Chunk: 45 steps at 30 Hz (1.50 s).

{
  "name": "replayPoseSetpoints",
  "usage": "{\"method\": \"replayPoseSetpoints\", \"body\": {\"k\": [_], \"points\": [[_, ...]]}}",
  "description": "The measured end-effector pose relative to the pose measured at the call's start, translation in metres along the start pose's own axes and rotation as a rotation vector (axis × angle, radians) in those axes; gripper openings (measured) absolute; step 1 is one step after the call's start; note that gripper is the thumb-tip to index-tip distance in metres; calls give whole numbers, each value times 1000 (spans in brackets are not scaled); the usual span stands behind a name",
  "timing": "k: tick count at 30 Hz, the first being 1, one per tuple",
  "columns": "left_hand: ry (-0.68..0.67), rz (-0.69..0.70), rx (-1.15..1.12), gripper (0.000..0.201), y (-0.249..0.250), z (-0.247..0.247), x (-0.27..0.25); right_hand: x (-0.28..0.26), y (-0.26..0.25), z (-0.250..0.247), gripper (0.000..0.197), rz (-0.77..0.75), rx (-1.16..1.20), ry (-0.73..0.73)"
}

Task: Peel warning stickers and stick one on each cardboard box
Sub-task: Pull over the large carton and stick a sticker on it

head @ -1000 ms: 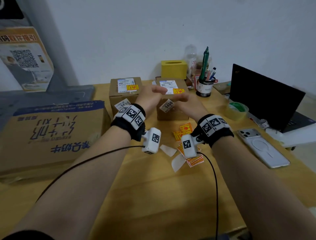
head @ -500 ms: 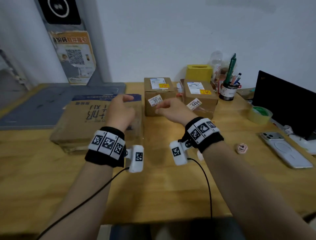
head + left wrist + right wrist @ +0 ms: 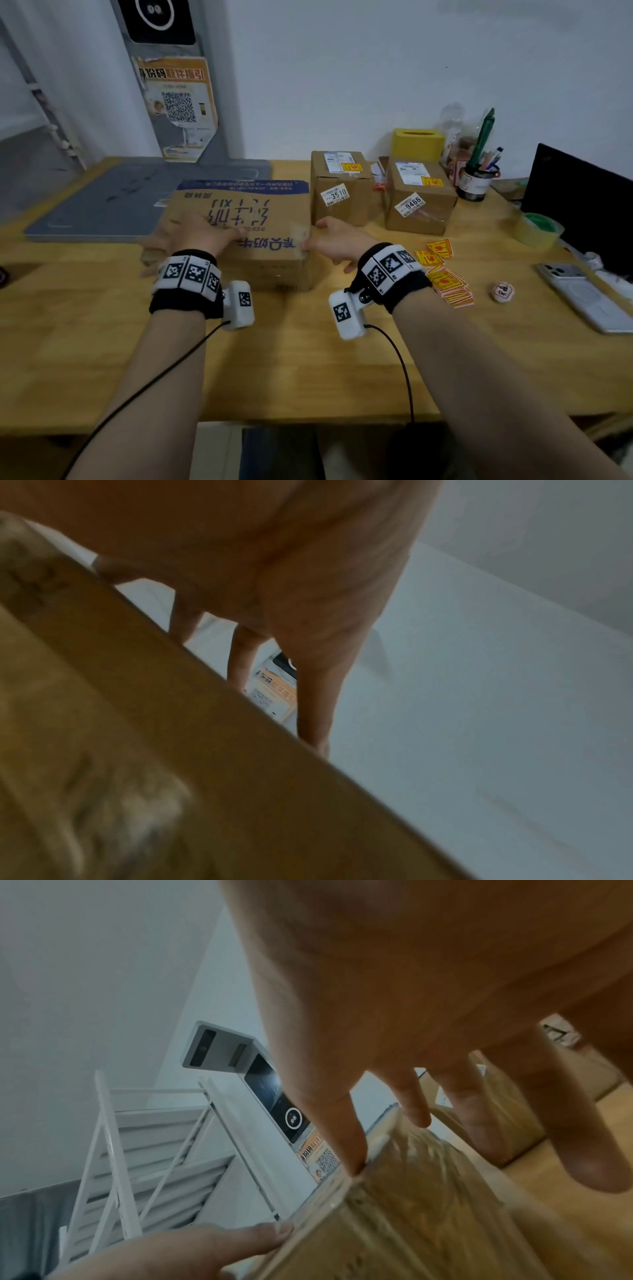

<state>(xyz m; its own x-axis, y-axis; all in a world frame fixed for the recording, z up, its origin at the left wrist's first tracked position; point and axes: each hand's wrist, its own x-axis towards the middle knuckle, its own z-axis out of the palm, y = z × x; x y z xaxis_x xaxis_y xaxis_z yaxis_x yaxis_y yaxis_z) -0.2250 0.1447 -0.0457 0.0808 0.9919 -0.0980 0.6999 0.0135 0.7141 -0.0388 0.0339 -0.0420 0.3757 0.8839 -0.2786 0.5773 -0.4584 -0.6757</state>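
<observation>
A large flat cardboard box (image 3: 246,212) with blue print lies left of centre on the table. My left hand (image 3: 198,233) rests on its near left part, fingers straight over the top edge of the box (image 3: 171,723). My right hand (image 3: 332,240) is at its near right corner, where the index fingertip (image 3: 342,1137) and thumb (image 3: 240,1240) touch the taped edge (image 3: 411,1204); the other fingers are spread. Behind stand two small boxes (image 3: 339,192) (image 3: 419,202), each with a yellow sticker (image 3: 351,167) (image 3: 431,181) on top. Loose warning stickers (image 3: 445,274) lie beside my right wrist.
A phone (image 3: 589,301), a round token (image 3: 502,292), a tape roll (image 3: 537,229) and a black laptop (image 3: 582,205) are on the right. A pen cup (image 3: 476,181) and a yellow box (image 3: 416,144) stand at the back. A grey mat (image 3: 137,198) lies at the far left.
Both hands have left the two small boxes and moved left and nearer, onto the large flat box. The head view has swung left and up.
</observation>
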Motion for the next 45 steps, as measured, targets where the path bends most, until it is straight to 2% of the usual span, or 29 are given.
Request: {"method": "replayPoseSetpoints", "body": {"k": [3, 7, 9, 11, 15, 18, 23, 28, 30, 32, 33, 35, 37, 39, 42, 43, 45], "points": [[26, -47, 73, 56, -1, -5, -4, 0, -1, 5, 59, 25, 62, -27], [40, -77, 51, 66, 4, 10, -10, -2, 8, 3, 26, 47, 215, 44], [23, -67, 25, 74, 4, 16, -16, -10, 14, -4, 28, 71, 299, 95], [1, -36, -33, 71, 6, 19, -24, -22, 22, -14, 31, 90, 314, 154], [-59, 39, -148, 64, 19, 28, -39, -41, 44, -40, 53, 131, 280, 284], [-130, 81, -214, 62, 36, 37, -53, -55, 62, -56, 60, 156, 200, 352], [-155, 148, -206, 36, 52, 55, -70, -66, 96, -73, 83, 131, 180, 388], [-199, 99, -161, 36, 60, 66, -82, -70, 109, -77, 91, 197, 159, 386], [-216, 89, -126, 31, 60, 70, -87, -70, 113, -76, 75, 230, 145, 336], [-197, 81, -112, 22, 58, 74, -83, -68, 118, -74, 42, 243, 136, 264], [-189, 88, -81, 19, 59, 75, -84, -67, 122, -73, 33, 240, 127, 226], [-171, 92, -30, 25, 63, 79, -84, -65, 129, -77, 31, 225, 114, 197], [-141, 106, 60, 37, 72, 85, -87, -63, 138, -89, 38, 227, 140, 228], [-147, 203, 58, 37, 83, 94, -91, -61, 148, -106, 41, 244, 144, 277], [-255, 368, -108, 13, 104, 109, -99, -55, 166, -125, 36, 276, 94, 314], [-300, 413, -110, 11, 110, 113, -103, -51, 172, -129, 37, 291, 69, 313], [-424, 491, -70, 19, 116, 126, -105, -44, 182, -135, 36, 329, 27, 304]]}}
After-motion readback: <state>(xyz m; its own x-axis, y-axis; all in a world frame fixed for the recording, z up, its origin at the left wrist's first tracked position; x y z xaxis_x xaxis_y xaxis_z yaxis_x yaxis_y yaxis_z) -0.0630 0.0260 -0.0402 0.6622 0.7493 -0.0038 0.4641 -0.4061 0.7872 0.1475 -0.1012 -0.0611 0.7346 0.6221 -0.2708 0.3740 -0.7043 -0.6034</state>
